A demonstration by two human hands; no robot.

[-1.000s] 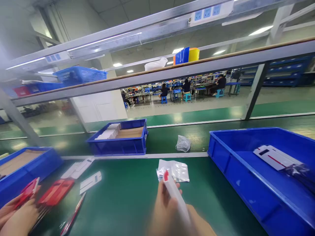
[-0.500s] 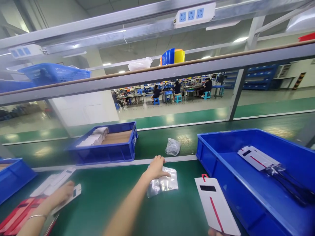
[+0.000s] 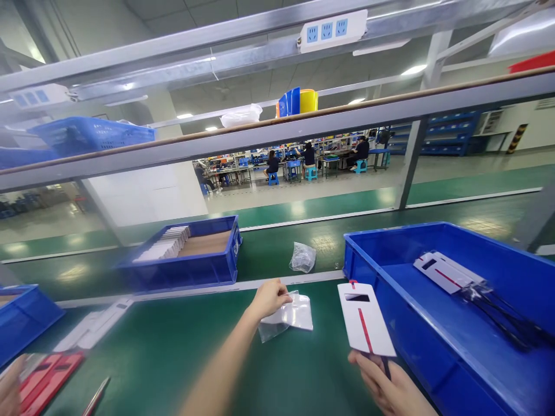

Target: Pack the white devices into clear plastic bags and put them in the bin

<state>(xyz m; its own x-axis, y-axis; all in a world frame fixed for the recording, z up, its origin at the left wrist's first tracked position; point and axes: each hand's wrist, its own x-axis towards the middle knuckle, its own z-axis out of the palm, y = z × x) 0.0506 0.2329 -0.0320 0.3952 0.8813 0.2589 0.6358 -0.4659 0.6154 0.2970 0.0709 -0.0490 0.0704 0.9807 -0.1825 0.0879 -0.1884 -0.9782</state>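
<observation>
My left hand [image 3: 269, 297] reaches forward over the green belt and pinches the near-left edge of a clear plastic bag [image 3: 295, 315], lifting it slightly off the surface. My right hand [image 3: 384, 384], at the bottom right, grips the lower end of a white card with a red stripe and a dark window [image 3: 364, 318]. The card stands upright just left of the big blue bin [image 3: 359, 260]. Bag and card are a short gap apart.
The big blue bin holds similar white cards [image 3: 442, 271] and dark bagged items [image 3: 503, 315]. Farther off are a crumpled bag [image 3: 302, 257] and a blue bin of white pieces [image 3: 208, 268]. At the left lie white cards [image 3: 99, 323], red cards [image 3: 47, 378] and another person's hand [image 3: 8, 393].
My left hand has closed on the bag and raised its edge. My right hand lifted the card up and a little left. The other person's hand drew back to the bottom-left corner.
</observation>
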